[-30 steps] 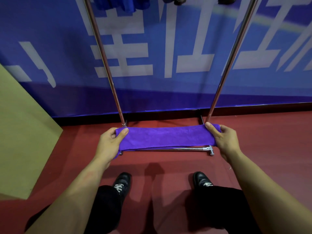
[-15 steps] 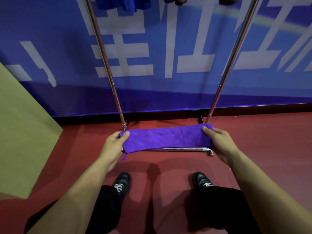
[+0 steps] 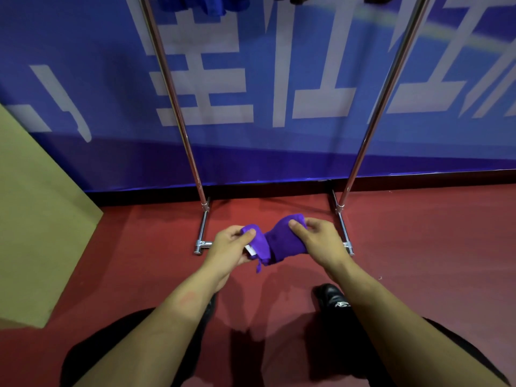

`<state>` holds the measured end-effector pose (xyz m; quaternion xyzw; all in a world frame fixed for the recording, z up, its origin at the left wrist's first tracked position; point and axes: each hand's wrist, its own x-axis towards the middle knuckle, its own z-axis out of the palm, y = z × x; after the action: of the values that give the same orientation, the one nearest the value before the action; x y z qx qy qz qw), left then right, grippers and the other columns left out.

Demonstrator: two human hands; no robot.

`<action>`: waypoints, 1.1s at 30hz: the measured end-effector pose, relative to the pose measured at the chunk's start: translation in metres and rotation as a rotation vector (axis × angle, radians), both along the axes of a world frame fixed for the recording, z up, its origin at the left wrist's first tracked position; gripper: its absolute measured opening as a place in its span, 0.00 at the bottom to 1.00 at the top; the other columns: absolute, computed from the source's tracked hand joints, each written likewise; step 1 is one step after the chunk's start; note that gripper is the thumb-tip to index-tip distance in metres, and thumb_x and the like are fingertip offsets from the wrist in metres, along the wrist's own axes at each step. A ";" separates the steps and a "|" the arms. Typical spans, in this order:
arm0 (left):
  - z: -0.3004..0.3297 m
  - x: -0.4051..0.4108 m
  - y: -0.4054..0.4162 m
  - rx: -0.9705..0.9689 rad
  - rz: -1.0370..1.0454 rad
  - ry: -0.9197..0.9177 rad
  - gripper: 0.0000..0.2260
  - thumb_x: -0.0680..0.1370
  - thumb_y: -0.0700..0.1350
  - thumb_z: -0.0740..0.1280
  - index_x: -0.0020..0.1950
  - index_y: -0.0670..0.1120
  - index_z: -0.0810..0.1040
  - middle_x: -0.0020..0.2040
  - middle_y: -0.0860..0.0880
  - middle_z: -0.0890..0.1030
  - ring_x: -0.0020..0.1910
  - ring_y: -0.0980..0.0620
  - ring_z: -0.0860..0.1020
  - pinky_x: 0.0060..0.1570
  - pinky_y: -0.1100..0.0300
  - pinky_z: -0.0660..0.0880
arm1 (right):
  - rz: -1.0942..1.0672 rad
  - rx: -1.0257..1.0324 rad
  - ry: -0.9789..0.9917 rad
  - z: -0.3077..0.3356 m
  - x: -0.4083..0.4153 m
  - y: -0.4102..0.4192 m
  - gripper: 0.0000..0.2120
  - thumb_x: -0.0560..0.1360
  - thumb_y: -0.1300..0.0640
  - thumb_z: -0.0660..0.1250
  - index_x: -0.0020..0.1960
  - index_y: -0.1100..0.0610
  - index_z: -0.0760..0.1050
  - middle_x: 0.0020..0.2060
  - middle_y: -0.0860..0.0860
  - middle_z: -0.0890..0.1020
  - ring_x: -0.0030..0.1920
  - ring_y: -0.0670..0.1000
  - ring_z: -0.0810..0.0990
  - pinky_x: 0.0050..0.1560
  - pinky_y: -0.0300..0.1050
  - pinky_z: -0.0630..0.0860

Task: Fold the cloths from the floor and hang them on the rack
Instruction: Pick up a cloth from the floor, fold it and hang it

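A purple cloth (image 3: 279, 241), folded into a short thick bundle that sags in the middle, hangs in the air above the red floor. My left hand (image 3: 231, 247) pinches its left end, where a small white label shows. My right hand (image 3: 318, 241) grips its right end. Both hands are close together, in front of the metal rack (image 3: 178, 107), whose two shiny uprights rise to the top edge of the view. Dark and blue cloths (image 3: 195, 4) hang at the top of the rack, mostly cut off.
The rack's base feet (image 3: 202, 241) rest on the red floor (image 3: 418, 247) just beyond my hands. A blue banner wall (image 3: 279, 79) stands behind. A tan board (image 3: 36, 219) leans at the left. My black shoes (image 3: 332, 300) are below my hands.
My hands have come together from a wide spread, so the long flat strip of purple cloth is doubled into a short bundle between them.
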<state>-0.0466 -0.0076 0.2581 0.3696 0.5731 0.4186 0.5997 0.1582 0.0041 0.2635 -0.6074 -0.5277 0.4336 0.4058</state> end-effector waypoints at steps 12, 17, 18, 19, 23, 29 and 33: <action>0.003 0.024 -0.001 0.066 0.000 0.038 0.07 0.80 0.40 0.69 0.53 0.36 0.79 0.46 0.38 0.83 0.45 0.45 0.83 0.51 0.43 0.82 | 0.159 0.000 -0.117 -0.002 -0.021 -0.005 0.21 0.71 0.37 0.64 0.50 0.52 0.83 0.39 0.53 0.87 0.46 0.59 0.85 0.49 0.58 0.81; 0.009 0.025 -0.002 0.016 -0.018 -0.055 0.13 0.83 0.48 0.65 0.53 0.40 0.83 0.46 0.44 0.86 0.46 0.48 0.85 0.50 0.53 0.83 | 0.231 -0.007 -0.141 -0.002 -0.022 -0.007 0.15 0.75 0.41 0.69 0.52 0.50 0.83 0.41 0.47 0.88 0.45 0.49 0.87 0.51 0.53 0.81; 0.012 0.026 -0.002 -0.019 -0.006 -0.095 0.15 0.83 0.50 0.64 0.54 0.40 0.83 0.45 0.45 0.86 0.45 0.49 0.85 0.48 0.54 0.83 | 0.236 -0.011 -0.136 -0.001 -0.022 -0.008 0.15 0.73 0.40 0.71 0.52 0.49 0.83 0.41 0.46 0.88 0.45 0.46 0.86 0.51 0.51 0.81; 0.014 0.025 -0.002 -0.047 0.000 -0.121 0.17 0.83 0.52 0.62 0.56 0.39 0.82 0.46 0.44 0.85 0.46 0.49 0.84 0.49 0.54 0.83 | 0.230 -0.007 -0.145 -0.001 -0.021 -0.009 0.16 0.72 0.40 0.73 0.51 0.50 0.83 0.40 0.45 0.87 0.43 0.44 0.86 0.49 0.46 0.81; 0.014 0.022 -0.003 -0.094 -0.117 -0.131 0.24 0.84 0.59 0.57 0.62 0.41 0.81 0.57 0.43 0.85 0.57 0.47 0.83 0.59 0.47 0.80 | 0.126 0.032 -0.233 -0.003 -0.019 -0.006 0.08 0.71 0.51 0.76 0.47 0.51 0.81 0.35 0.45 0.84 0.34 0.39 0.80 0.38 0.35 0.73; 0.011 0.021 0.000 -0.101 0.003 -0.091 0.22 0.84 0.55 0.59 0.60 0.38 0.80 0.60 0.36 0.82 0.54 0.45 0.83 0.53 0.51 0.81 | 0.031 0.102 -0.047 0.003 -0.017 -0.004 0.07 0.75 0.60 0.69 0.52 0.53 0.82 0.43 0.49 0.87 0.46 0.51 0.85 0.53 0.50 0.80; 0.009 0.013 0.006 -0.287 0.099 -0.248 0.28 0.80 0.64 0.61 0.60 0.38 0.78 0.56 0.38 0.83 0.52 0.42 0.83 0.49 0.52 0.80 | 0.241 0.222 0.006 0.018 -0.018 -0.008 0.11 0.77 0.66 0.68 0.57 0.56 0.81 0.50 0.51 0.86 0.49 0.42 0.81 0.55 0.41 0.76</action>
<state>-0.0340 -0.0016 0.2670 0.1973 0.5660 0.4040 0.6910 0.1402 -0.0043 0.2816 -0.4898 -0.6402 0.4201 0.4169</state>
